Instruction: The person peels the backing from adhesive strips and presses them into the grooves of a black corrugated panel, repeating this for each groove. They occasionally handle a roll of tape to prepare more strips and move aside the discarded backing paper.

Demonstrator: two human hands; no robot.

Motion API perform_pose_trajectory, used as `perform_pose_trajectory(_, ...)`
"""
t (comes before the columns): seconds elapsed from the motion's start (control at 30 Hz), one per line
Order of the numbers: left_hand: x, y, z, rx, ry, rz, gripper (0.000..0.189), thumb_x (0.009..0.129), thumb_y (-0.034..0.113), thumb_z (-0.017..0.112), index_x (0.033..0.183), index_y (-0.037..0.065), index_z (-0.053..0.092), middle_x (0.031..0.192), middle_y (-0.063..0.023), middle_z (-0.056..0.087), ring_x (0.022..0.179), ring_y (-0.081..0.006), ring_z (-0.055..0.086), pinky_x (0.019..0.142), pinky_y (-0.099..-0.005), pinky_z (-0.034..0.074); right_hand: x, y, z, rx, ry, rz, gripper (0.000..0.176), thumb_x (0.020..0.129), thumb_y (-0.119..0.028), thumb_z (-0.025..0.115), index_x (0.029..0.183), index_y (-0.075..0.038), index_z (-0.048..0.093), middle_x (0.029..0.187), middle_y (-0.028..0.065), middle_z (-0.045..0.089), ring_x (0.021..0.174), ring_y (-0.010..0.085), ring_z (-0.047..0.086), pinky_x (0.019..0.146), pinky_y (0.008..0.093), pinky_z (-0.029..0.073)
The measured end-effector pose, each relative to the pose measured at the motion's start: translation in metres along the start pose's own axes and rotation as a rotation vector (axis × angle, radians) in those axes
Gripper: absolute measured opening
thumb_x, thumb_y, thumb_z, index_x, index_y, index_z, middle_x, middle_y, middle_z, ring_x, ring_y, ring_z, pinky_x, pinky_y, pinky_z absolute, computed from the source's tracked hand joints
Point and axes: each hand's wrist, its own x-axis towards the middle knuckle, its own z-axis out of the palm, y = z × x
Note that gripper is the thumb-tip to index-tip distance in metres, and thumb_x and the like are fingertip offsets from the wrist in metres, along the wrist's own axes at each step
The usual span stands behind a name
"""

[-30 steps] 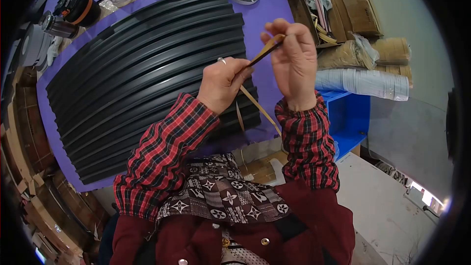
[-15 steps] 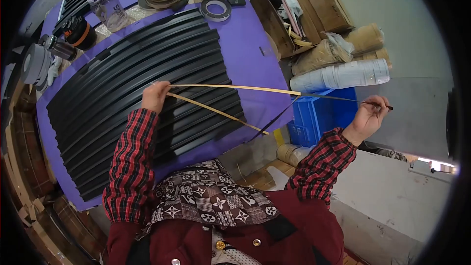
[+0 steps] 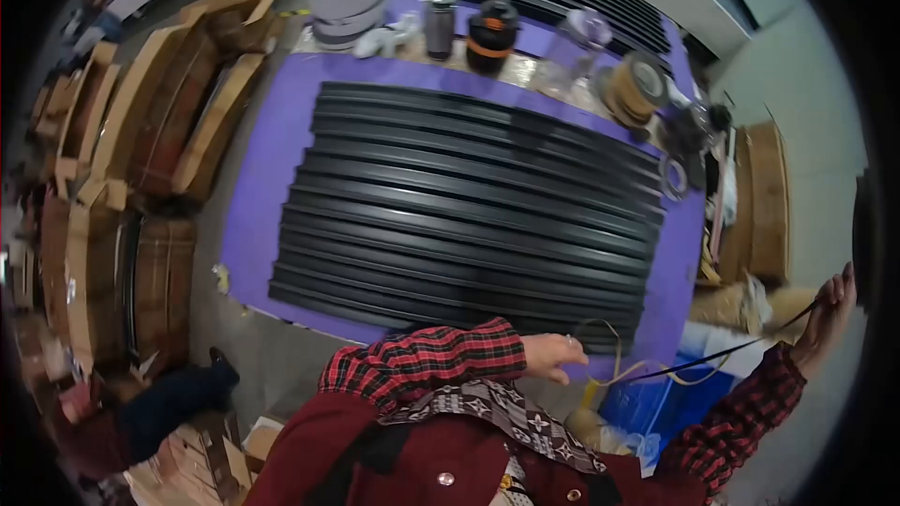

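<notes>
My left hand [image 3: 555, 357] is over the table's near edge, fingers apart, with nothing in it. My right hand [image 3: 830, 305] is raised at the far right, its fingers closed on one end of a thin black strip [image 3: 741, 347]. A thin tan strip [image 3: 689, 380] hangs in loose curves beside the black one, between my hands and in front of the blue bin. Long black ribbed strips [image 3: 469, 215] lie side by side across the purple table [image 3: 258, 197].
Along the table's far side stand grey tape rolls [image 3: 347, 0], a metal-lidded bottle [image 3: 439, 23], an orange-banded black jar [image 3: 491, 37] and brown tape rolls [image 3: 637, 84]. Cardboard boxes [image 3: 155, 112] line the left. A blue bin [image 3: 656, 408] is at lower right; a person [image 3: 159, 417] is at lower left.
The view has turned left. My left hand has let go of the tan strip and come down near my body. My right hand has moved farther right with the black strip; the tan strip has gone slack.
</notes>
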Motion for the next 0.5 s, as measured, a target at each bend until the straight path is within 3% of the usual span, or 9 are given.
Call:
perform_pose_trajectory(0.03, -0.018, -0.003, -0.013, -0.110, 0.016, 0.016, 0.036, 0.070, 0.017, 0.059, 0.101, 0.001, 0.050, 0.095, -0.0156, 0.052, 0.087, -0.0298, 0.050, 0.077, -0.0351, 0.041, 0.013, 0.029, 0.049, -0.129, -0.055, 0.099, 0.032, 0.087, -0.013, 0.042, 0.117, -0.003, 0.038, 0.078, -0.0023, 0.047, 0.055, 0.0026, 0.035, 0.050, 0.0140, 0.032)
perform_pose_trajectory(0.13, -0.119, -0.068, -0.119, 0.311, 0.713, -0.389, 0.023, 0.073, 0.015, 0.053, 0.091, 0.001, 0.054, 0.084, -0.0151, 0.055, 0.084, -0.0301, 0.051, 0.073, -0.0361, 0.042, 0.024, 0.163, 0.185, -0.169, -0.123, 0.289, 0.024, 0.086, -0.015, 0.045, 0.107, -0.003, 0.045, 0.083, -0.0010, 0.051, 0.060, 0.0037, 0.041, 0.054, 0.0155, 0.035)
perform_pose_trajectory(0.17, -0.158, -0.078, -0.158, 0.416, 0.910, -0.542, 0.020, 0.072, 0.013, 0.053, 0.089, 0.001, 0.054, 0.081, -0.0149, 0.055, 0.082, -0.0295, 0.052, 0.072, -0.0363, 0.042, 0.020, 0.201, 0.237, -0.130, -0.358, 0.372, 0.019, 0.086, -0.016, 0.045, 0.100, -0.005, 0.048, 0.085, 0.0006, 0.053, 0.066, 0.0063, 0.047, 0.059, 0.0176, 0.039)
perform_pose_trajectory(0.23, -0.235, -0.116, -0.209, 0.748, 1.227, -0.701, 0.018, 0.072, 0.007, 0.052, 0.089, 0.001, 0.055, 0.083, -0.0159, 0.053, 0.079, -0.0314, 0.051, 0.069, -0.0372, 0.041, -0.001, 0.279, 0.320, -0.173, -0.540, 0.542, 0.017, 0.085, -0.017, 0.046, 0.097, -0.005, 0.050, 0.093, 0.0034, 0.055, 0.077, 0.0092, 0.053, 0.068, 0.0200, 0.041)
perform_pose_trajectory(0.27, -0.266, -0.134, -0.226, 0.872, 1.287, -0.787, 0.020, 0.073, 0.009, 0.052, 0.092, 0.002, 0.054, 0.086, -0.0161, 0.053, 0.079, -0.0316, 0.050, 0.069, -0.0373, 0.041, -0.019, 0.316, 0.356, -0.245, -0.510, 0.593, 0.019, 0.084, -0.018, 0.047, 0.096, -0.004, 0.050, 0.092, 0.0032, 0.056, 0.075, 0.0089, 0.052, 0.066, 0.0201, 0.040)
perform_pose_trajectory(0.33, -0.298, -0.153, -0.249, 0.907, 1.360, -0.979, 0.020, 0.073, 0.012, 0.053, 0.092, 0.003, 0.054, 0.085, -0.0159, 0.052, 0.080, -0.0314, 0.049, 0.072, -0.0385, 0.039, -0.055, 0.367, 0.423, -0.351, -0.700, 0.653, 0.018, 0.082, -0.015, 0.048, 0.094, -0.002, 0.052, 0.084, 0.0017, 0.056, 0.066, 0.0061, 0.049, 0.058, 0.0177, 0.037)
perform_pose_trajectory(0.37, -0.304, -0.160, -0.254, 0.889, 1.356, -0.991, 0.020, 0.073, 0.012, 0.053, 0.092, 0.003, 0.054, 0.085, -0.0159, 0.052, 0.080, -0.0314, 0.049, 0.072, -0.0385, 0.039, -0.071, 0.384, 0.451, -0.403, -0.795, 0.744, 0.015, 0.082, -0.012, 0.047, 0.091, -0.001, 0.053, 0.074, -0.0001, 0.054, 0.062, 0.0049, 0.046, 0.054, 0.0174, 0.037)
perform_pose_trajectory(0.4, -0.308, -0.165, -0.258, 0.749, 1.332, -0.940, 0.019, 0.073, 0.013, 0.055, 0.089, 0.003, 0.055, 0.081, -0.0141, 0.053, 0.078, -0.0291, 0.050, 0.070, -0.0366, 0.040, -0.092, 0.399, 0.475, -0.256, -0.702, 0.911, 0.014, 0.082, -0.011, 0.046, 0.088, -0.001, 0.054, 0.068, -0.0008, 0.051, 0.056, 0.0048, 0.043, 0.051, 0.0178, 0.037)
perform_pose_trajectory(0.5, -0.316, -0.165, -0.263, 0.420, 1.357, -0.880, 0.017, 0.071, 0.015, 0.058, 0.084, 0.004, 0.058, 0.075, -0.0101, 0.054, 0.073, -0.0243, 0.052, 0.066, -0.0327, 0.041, -0.135, 0.449, 0.518, -0.429, -0.862, 0.863, 0.021, 0.082, -0.012, 0.047, 0.100, -0.004, 0.054, 0.064, -0.0017, 0.048, 0.050, 0.0041, 0.040, 0.047, 0.0164, 0.034)
